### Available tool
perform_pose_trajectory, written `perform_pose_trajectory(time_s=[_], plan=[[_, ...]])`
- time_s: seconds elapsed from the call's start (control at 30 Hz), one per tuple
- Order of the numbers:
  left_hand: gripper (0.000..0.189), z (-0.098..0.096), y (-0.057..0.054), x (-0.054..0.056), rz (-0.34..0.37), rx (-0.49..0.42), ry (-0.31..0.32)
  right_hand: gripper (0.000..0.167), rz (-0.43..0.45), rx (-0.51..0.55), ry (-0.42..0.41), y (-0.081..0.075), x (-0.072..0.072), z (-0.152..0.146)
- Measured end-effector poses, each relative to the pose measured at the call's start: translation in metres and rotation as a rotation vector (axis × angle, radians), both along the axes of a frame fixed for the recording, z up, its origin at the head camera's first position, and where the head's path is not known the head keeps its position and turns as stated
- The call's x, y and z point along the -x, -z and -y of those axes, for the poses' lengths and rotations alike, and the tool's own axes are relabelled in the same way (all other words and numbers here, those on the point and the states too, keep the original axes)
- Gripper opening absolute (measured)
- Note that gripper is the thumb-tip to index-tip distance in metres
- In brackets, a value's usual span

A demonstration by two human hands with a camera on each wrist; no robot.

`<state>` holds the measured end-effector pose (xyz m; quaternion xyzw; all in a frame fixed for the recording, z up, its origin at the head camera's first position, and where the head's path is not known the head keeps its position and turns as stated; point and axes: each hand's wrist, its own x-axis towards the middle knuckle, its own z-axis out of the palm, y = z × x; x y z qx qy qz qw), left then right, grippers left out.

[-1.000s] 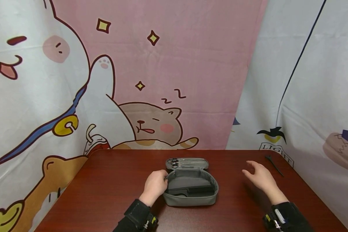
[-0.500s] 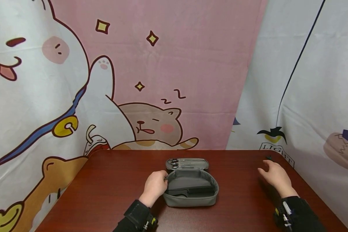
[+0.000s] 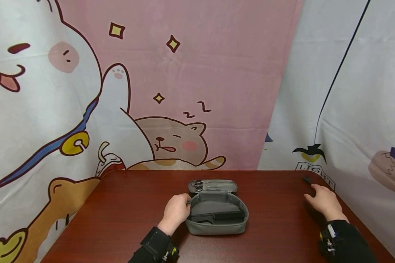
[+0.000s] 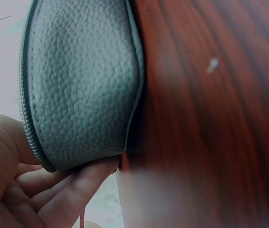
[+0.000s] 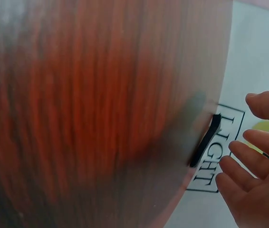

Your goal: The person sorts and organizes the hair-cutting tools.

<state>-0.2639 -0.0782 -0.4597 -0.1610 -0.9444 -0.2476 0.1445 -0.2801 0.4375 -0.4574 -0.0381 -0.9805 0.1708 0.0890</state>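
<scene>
A grey zip case [image 3: 217, 229] with pebbled sides lies unzipped on the table, its lid [image 3: 228, 185] folded back. My left hand [image 3: 176, 210] holds the case's left rim; the left wrist view shows the fingers around the end of its textured wall [image 4: 82, 85]. Inside lies a long black object [image 3: 228, 216], its kind unclear. At the far right, my right hand [image 3: 326, 201] reaches over the table with fingers apart and nothing in them. Just beyond it is a thin dark stick-like item [image 3: 306, 180], mostly hidden by the hand; the right wrist view shows it as a black strip [image 5: 206, 141].
Metal finger rings, like those of scissors [image 3: 198, 185], show in the lid. The reddish-brown wooden table [image 3: 131, 204] ends at a cartoon-printed cloth [image 3: 237, 91] behind and on both sides.
My right hand has moved right, over the thin dark item, covering most of it. The left hand and the case have stayed in place.
</scene>
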Motion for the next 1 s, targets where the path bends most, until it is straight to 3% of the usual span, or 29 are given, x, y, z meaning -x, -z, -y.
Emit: perform_pose_trajectory(time_s=[0.67,1.0], plan=[[0.011,0.0,-0.001,-0.002,0.005,-0.008,0.012,0.066,0.183,-0.028,0.041,0.009,0.005,-0.027],[0.012,0.001,0.001,-0.002,0.0,-0.006,0.009,0.066,0.219,-0.029,0.061,0.012,0.005,-0.028]])
